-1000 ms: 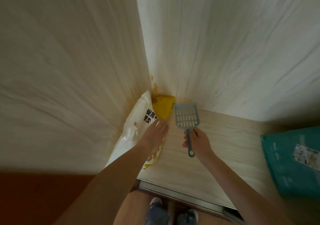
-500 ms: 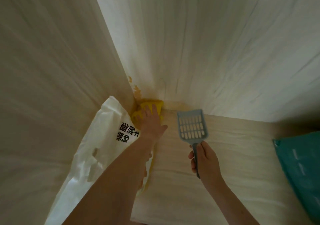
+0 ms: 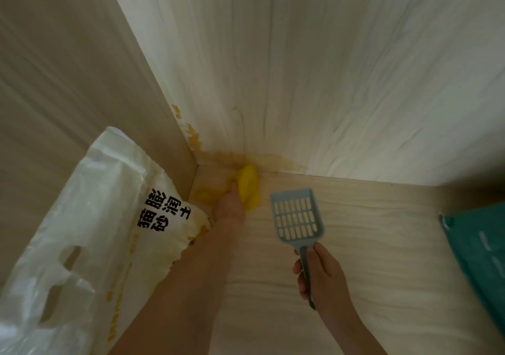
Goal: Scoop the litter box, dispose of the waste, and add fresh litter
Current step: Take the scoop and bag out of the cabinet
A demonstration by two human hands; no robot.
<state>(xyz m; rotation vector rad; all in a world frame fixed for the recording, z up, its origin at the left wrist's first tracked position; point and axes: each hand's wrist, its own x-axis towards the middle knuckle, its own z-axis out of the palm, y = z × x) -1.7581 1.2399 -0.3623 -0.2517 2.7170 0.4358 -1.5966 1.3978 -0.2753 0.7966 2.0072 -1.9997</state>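
My left hand (image 3: 230,207) reaches into the far corner of a pale wooden compartment and grips a crumpled yellow bag (image 3: 248,188) lying there. A white litter bag (image 3: 90,226) with black characters leans against the left wall beside my left forearm. My right hand (image 3: 319,272) holds the handle of a grey-blue slotted litter scoop (image 3: 296,218), its empty head just above the wooden floor, to the right of the yellow bag. No litter box is in view.
Yellow-brown stains (image 3: 246,157) mark the corner where the walls meet the wooden floor (image 3: 355,245). A teal package (image 3: 481,250) lies at the right edge. Walls close in on the left and the back.
The camera has come closer to the corner. My left hand went from lying on the yellow bag to gripping it deeper in the corner. The scoop stays in my right hand.
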